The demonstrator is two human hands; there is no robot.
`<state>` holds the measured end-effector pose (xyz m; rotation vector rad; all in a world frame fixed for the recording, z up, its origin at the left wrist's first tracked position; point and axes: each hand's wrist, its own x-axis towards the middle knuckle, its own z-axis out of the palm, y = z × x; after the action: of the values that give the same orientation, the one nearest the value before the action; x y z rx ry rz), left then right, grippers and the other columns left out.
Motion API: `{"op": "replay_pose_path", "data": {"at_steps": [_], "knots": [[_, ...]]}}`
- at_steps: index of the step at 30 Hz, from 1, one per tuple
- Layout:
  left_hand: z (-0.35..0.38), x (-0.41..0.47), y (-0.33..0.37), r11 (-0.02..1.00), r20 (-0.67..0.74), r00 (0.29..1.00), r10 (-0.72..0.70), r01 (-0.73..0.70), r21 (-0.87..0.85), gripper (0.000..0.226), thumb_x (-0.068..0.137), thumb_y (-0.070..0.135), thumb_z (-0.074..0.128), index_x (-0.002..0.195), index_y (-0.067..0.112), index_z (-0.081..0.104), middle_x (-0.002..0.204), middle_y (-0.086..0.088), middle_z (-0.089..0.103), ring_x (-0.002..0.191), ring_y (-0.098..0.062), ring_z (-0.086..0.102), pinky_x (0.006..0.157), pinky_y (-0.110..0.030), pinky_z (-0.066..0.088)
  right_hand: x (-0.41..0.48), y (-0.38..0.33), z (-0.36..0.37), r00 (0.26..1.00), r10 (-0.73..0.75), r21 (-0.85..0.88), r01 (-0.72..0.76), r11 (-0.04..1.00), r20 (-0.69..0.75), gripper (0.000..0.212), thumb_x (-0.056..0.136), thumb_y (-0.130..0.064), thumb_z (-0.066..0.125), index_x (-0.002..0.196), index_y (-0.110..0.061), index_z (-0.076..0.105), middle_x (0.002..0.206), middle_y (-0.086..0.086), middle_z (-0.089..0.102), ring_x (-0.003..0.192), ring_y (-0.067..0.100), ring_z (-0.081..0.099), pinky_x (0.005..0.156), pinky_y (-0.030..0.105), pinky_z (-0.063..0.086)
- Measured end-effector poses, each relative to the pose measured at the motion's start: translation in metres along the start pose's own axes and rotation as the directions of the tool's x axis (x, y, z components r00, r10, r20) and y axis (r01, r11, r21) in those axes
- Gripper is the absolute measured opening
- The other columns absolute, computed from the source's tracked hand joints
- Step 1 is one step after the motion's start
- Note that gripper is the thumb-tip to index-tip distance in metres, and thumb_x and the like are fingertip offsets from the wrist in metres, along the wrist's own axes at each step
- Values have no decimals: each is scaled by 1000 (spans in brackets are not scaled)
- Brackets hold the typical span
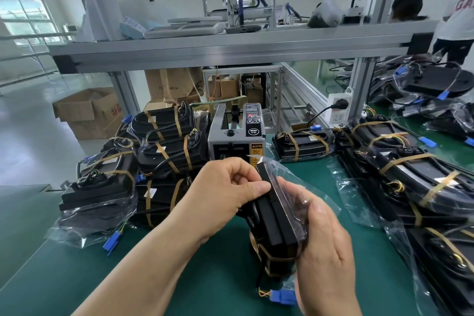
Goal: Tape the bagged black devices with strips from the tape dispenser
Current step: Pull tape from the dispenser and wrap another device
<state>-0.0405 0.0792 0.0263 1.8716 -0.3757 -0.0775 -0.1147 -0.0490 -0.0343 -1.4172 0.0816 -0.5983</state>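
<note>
Bagged black device (272,215) held on edge above green mat (64,264), just in front of tape dispenser (236,136). Left hand (228,187) pinches its upper end; right hand (320,246) wraps its side. Risk: freeing a hand to fetch a strip lets the slack film shift, so the tape wrinkles.

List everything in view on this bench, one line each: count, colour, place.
Held bagged device: one, black in clear bag, centre foreground.
Tape dispenser: one, grey and black, just behind the held device.
Taped bagged devices: a pile, black with tan strips, left of the dispenser; more along the right edge.
Mat: one, green, covering the bench.
Cardboard boxes: several, brown, floor at left.
Socket: one, white, frame post at right.
Left grip: one, bare, pinching the held device near its top.
Right grip: one, bare, holding the device's right side.
</note>
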Motion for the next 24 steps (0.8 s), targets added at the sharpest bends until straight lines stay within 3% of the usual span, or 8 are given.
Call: {"op": "replay_pose_path", "data": {"at_steps": [5,8,11,13,15,18,21,24], "knots": [[0,-13,-1,999,92,996,14,-17,27,15,75,23,84,79,29,71,65,16,51,60,-2,45,58,-13,43,-8,2,-10,997,-15,184,0,983,79,42,98,-32,36,114,-28,75,118,-3,74,112,14,69,86,26,57],[-1,-17,1,999,97,995,16,-20,41,16,75,20,84,80,29,71,64,19,53,58,-1,45,58,-12,44,-10,-2,-19,980,60,302,-116,946,191,37,89,-42,54,116,-26,74,122,2,72,115,18,68,88,31,58],[2,-27,3,998,107,993,42,-47,43,20,74,19,85,80,29,70,61,19,55,54,2,45,55,-10,41,-1,-13,-31,944,153,77,-182,980,291,73,51,-62,81,118,-35,71,123,-11,71,119,8,64,101,41,52],[8,-38,2,992,111,991,72,-83,96,24,70,27,87,82,32,67,59,22,55,51,4,42,50,-9,38,10,-26,-37,929,256,-144,-224,964,269,83,34,-57,81,114,-38,68,116,-22,71,112,-10,61,105,32,46],[15,-49,1,970,73,991,112,-125,211,32,64,43,87,83,36,61,59,26,54,49,4,42,47,-10,35,21,-40,-39,895,331,-311,-237,920,299,94,29,-60,79,119,-39,62,120,-24,66,111,-15,56,107,29,43],[22,-60,0,950,30,987,159,-161,266,45,50,57,82,82,38,56,65,29,52,51,3,43,50,-12,36,25,-49,-41,867,334,-513,-109,851,371,80,50,-59,86,123,-46,54,110,-35,63,101,-24,55,88,5,42],[28,-62,-4,943,59,980,189,-198,268,47,49,55,80,83,37,54,75,24,53,57,1,45,56,-13,38,19,-44,-40,900,251,-514,-36,857,356,34,71,-50,73,103,-49,66,98,-24,71,92,-12,63,82,7,46],[32,-56,-9,917,14,960,280,-272,291,42,53,51,78,82,36,52,83,19,53,67,-3,49,61,-15,40,20,-25,-39,942,96,-413,49,910,323,29,83,-41,60,110,-48,67,101,-11,74,99,-5,64,79,2,44]]}}
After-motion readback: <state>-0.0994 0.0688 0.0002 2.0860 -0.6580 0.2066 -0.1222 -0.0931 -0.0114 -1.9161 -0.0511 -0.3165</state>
